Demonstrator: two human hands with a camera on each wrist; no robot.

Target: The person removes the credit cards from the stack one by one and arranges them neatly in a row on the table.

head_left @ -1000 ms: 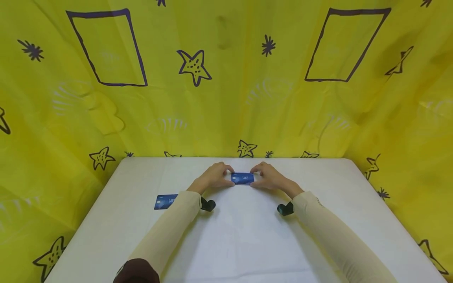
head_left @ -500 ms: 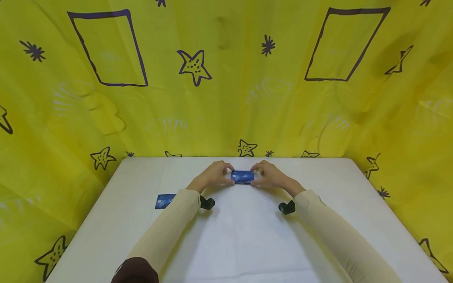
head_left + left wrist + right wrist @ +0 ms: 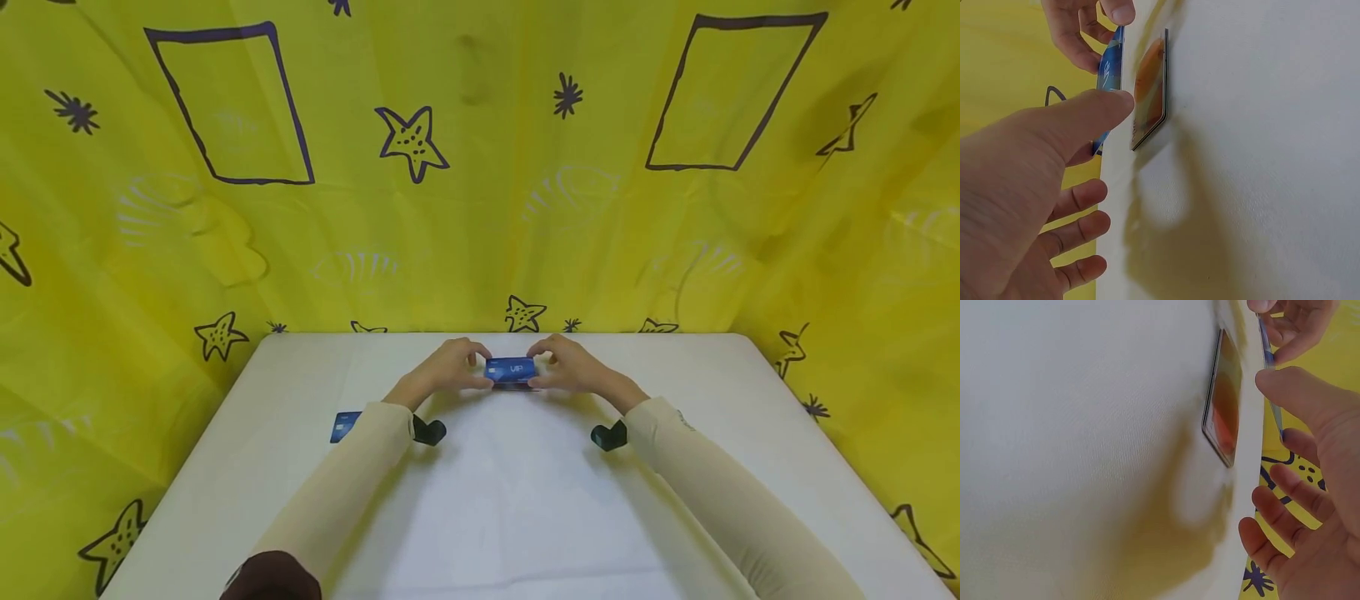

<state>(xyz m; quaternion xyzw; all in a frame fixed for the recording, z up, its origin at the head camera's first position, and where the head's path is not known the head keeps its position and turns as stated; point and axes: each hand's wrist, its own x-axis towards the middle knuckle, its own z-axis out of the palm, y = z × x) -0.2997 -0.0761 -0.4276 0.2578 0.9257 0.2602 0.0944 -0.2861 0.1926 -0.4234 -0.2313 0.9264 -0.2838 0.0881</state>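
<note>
A blue card printed "VIP" (image 3: 510, 369) is held up level near the table's far edge. My left hand (image 3: 448, 367) pinches its left end between thumb and forefinger, and my right hand (image 3: 573, 367) pinches the right end the same way. The other fingers of both hands are spread off the card in the wrist views. Just under it lies a thin stack of glossy cards (image 3: 1150, 94), its shiny top showing orange reflections. A gap shows between the held card and that stack. A second blue card (image 3: 343, 426) lies to the left, partly covered by my left sleeve.
All this is on a white table (image 3: 510, 500). Behind it and at both sides hangs a yellow curtain (image 3: 480, 208) with drawn stars. Dark wrist-worn pieces (image 3: 430, 431) stick out inward from both sleeves.
Both hands have raised the blue card slightly off the stack and shifted it a little left, so the stack's front edge now shows beneath. My left sleeve covers more of the other card.
</note>
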